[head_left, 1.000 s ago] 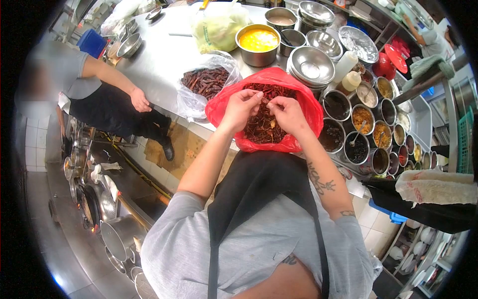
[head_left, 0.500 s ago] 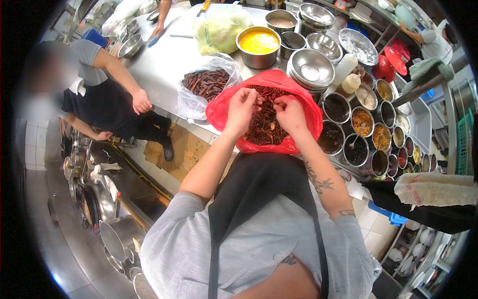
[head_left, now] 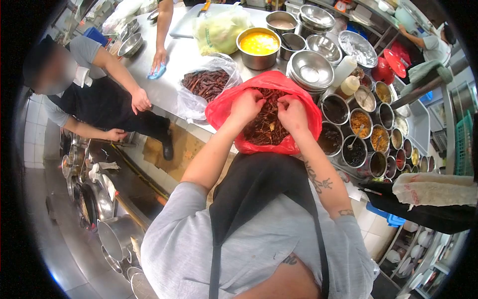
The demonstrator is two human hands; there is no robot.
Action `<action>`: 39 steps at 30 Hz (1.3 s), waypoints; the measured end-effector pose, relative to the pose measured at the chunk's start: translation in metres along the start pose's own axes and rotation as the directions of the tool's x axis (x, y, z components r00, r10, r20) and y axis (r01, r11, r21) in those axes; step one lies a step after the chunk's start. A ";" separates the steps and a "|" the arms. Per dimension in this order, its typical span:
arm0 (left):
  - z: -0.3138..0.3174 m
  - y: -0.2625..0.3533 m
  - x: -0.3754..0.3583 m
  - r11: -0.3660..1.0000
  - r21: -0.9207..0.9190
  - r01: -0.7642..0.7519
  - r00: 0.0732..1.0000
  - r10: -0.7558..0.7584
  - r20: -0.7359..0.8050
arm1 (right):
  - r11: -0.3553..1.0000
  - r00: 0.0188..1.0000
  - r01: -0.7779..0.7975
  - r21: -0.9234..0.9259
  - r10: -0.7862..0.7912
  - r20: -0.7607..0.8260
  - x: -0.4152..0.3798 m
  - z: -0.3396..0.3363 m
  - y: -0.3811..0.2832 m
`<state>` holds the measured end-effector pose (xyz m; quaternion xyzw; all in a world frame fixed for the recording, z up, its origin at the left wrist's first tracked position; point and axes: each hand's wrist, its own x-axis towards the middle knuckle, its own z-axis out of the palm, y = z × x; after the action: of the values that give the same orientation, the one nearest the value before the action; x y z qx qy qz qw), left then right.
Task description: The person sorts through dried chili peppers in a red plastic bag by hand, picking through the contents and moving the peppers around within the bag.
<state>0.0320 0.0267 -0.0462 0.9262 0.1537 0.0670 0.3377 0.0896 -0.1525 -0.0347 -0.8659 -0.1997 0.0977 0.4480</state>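
A red plastic bag [head_left: 312, 107] stands rolled open at the table edge right in front of me, filled with dried chilies [head_left: 264, 130]. Over the left part of its mouth, my left hand [head_left: 247, 106] pinches a dried chili, fingers closed. My right hand [head_left: 293, 114] faces it from the right, thumb and fingers likewise pinched on dried chili; the exact pieces are partly hidden by the fingertips. To the left, touching the red bag, a clear plastic bag [head_left: 186, 103] holds larger dark dried chilies [head_left: 205, 83].
Behind the bags stand a pot of yellow liquid [head_left: 259, 46], a pale green bag [head_left: 219, 31] and stacked steel bowls [head_left: 312, 69]. Sauce and seasoning pots [head_left: 354, 149] crowd the right. A co-worker [head_left: 107, 94] stands left; another person's hand [head_left: 159, 59] presses a blue cloth [head_left: 156, 73] on the table.
Both my hands have dipped slightly deeper over the chilies, fingertips lower. The other person's hand with the blue cloth has moved closer across the table. The co-worker on the left has shifted slightly.
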 end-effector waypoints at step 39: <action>-0.012 0.032 -0.020 0.465 -0.822 0.328 0.944 -0.144 0.296 | 0.962 0.970 0.188 0.196 -0.214 0.119 0.001 -0.012 -0.007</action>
<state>0.0176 0.0041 -0.0169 0.6047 0.1946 0.0009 0.7723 0.0924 -0.1568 -0.0218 -0.7871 -0.3078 0.1298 0.5185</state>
